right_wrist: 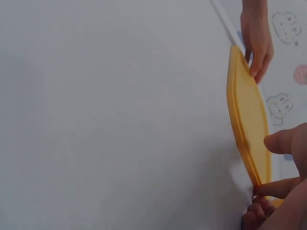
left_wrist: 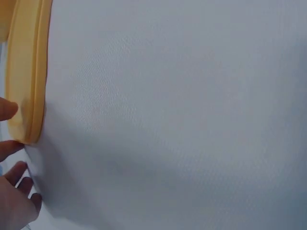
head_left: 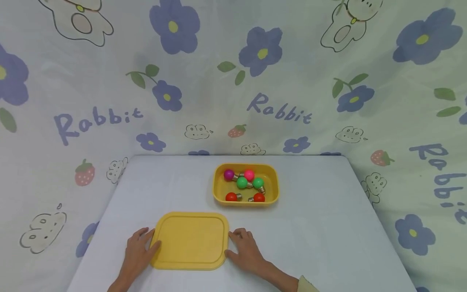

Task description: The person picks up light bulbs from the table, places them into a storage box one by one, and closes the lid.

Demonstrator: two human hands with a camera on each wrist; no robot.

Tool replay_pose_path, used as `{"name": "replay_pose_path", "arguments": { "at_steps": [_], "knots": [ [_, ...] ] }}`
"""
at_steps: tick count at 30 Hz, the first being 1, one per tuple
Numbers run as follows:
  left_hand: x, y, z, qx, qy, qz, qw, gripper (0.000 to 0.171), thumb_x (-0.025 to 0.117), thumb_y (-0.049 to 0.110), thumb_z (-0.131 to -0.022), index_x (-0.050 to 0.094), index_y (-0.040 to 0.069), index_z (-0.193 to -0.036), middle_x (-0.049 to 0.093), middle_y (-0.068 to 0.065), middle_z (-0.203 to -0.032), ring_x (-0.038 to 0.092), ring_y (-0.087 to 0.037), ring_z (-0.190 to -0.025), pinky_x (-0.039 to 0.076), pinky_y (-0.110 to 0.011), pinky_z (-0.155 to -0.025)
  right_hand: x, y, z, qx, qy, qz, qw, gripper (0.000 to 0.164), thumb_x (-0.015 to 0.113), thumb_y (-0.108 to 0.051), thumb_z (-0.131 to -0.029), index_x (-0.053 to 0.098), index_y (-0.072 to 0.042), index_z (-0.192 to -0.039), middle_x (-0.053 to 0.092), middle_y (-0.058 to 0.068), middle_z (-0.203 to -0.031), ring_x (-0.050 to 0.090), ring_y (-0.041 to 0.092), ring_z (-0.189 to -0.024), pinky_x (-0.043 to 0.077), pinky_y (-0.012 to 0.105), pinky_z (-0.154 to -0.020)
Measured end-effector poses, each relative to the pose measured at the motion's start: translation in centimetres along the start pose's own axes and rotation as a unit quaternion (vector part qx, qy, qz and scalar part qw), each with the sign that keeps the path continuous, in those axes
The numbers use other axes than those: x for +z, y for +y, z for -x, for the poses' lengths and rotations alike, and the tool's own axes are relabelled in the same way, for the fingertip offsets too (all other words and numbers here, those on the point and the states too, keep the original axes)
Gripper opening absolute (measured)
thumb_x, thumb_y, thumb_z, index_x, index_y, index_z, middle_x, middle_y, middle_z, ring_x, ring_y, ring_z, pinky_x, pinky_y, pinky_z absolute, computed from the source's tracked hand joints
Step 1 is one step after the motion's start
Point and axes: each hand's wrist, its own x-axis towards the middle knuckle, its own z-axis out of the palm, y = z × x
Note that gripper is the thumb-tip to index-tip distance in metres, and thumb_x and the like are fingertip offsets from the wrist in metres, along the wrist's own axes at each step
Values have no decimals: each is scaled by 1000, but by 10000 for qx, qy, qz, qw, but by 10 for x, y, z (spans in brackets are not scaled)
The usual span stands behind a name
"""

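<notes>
A flat yellow plastic lid (head_left: pixel 189 242) with rounded corners is on the white tabletop, left of centre in the head view. My left hand (head_left: pixel 136 252) pinches its left edge, the thumb over the top and a fingertip at the rim. On the opposite side my right hand (head_left: pixel 247 253) grips the right edge between thumb and forefinger. In the right wrist view the lid (right_wrist: pixel 252 120) appears edge-on, with the right thumb on its upper face and the forefinger at its rim. The left wrist view shows one end of the lid (left_wrist: pixel 26 72) and the left fingertips.
Behind the lid stands an open yellow box (head_left: pixel 275 182) holding several small coloured bulbs: a purple one (head_left: pixel 229 174), a pink one (head_left: pixel 249 175), green ones (head_left: pixel 242 183) and red ones (head_left: pixel 259 197). A printed curtain (head_left: pixel 219 101) with flowers and rabbits surrounds the white table (head_left: pixel 321 235).
</notes>
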Motion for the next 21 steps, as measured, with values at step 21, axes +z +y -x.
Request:
{"name": "replay_pose_path", "arguments": {
  "at_steps": [21],
  "knots": [
    [-6,4,-1,-1086,-216,1493,9826,67,70,30,-96,43,-1,-148,53,-24,-139,61,-32,-114,53,-23,-84,-6,-6,-3,946,226,-2779,9557,39,69,-11,-91,57,-1,-127,66,0,-100,66,15,-89,57,32,-76]
  ]
}}
